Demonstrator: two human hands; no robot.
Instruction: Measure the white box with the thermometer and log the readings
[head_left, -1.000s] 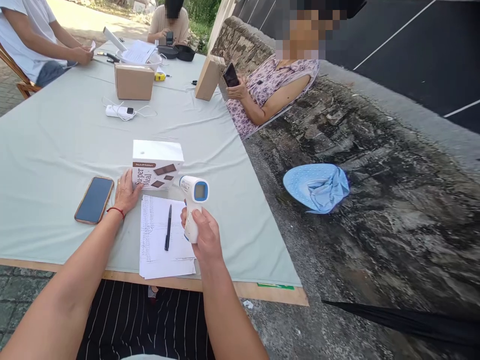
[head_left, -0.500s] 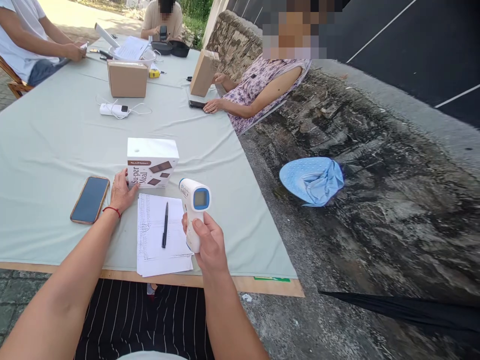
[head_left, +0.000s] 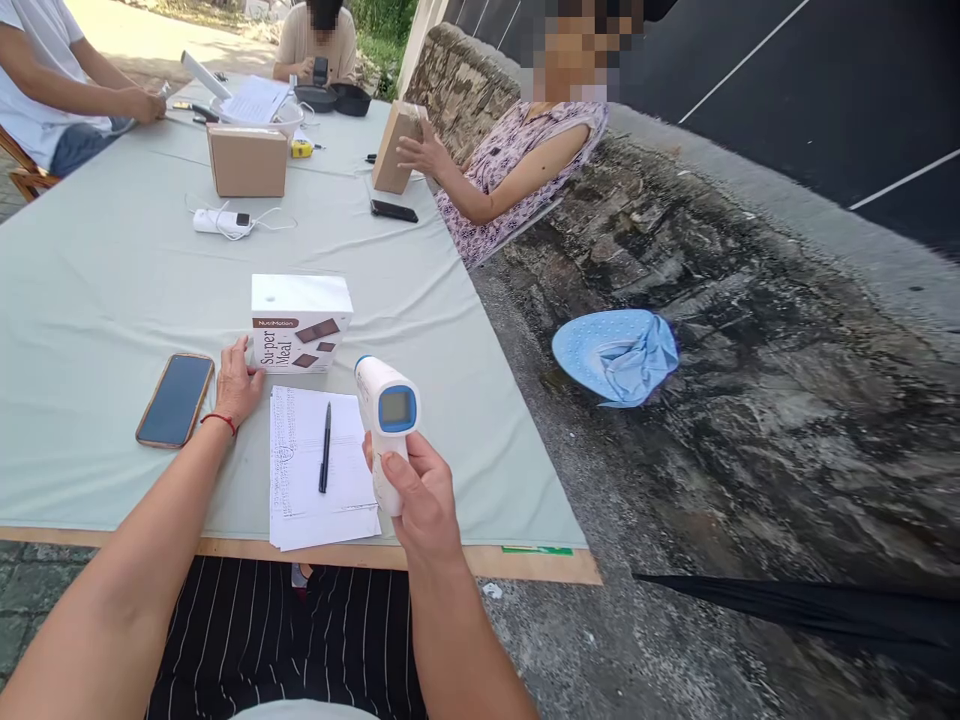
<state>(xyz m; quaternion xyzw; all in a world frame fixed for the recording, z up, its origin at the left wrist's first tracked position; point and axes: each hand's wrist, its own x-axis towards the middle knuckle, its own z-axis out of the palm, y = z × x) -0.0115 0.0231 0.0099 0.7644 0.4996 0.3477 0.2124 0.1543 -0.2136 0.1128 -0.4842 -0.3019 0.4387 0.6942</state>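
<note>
My right hand (head_left: 422, 487) is wrapped round the grip of a white infrared thermometer (head_left: 384, 390). Its blue-framed screen faces me, and the thermometer is held up above the table's near edge. Flat on the cloth lies my left hand (head_left: 238, 382), fingers stretched out, with a red cord on the wrist. Its fingertips are at the lower left corner of a white Super Meal box (head_left: 301, 325); whether they touch it I cannot tell. Between my arms, a black pen (head_left: 325, 447) rests on printed sheets (head_left: 296, 510). Left of my left hand lies a phone (head_left: 175, 400).
A pale green cloth (head_left: 97, 330) covers the table. Farther back are a white device with cable (head_left: 221, 222), a brown carton (head_left: 247, 162) and a black phone (head_left: 394, 211). A seated person at right touches another carton (head_left: 395, 150). A blue hat (head_left: 616, 357) lies right of the table.
The person at right has lifted a hand off the black phone and put it against the upright carton. My right hand and the thermometer have barely moved. The view has shifted slightly.
</note>
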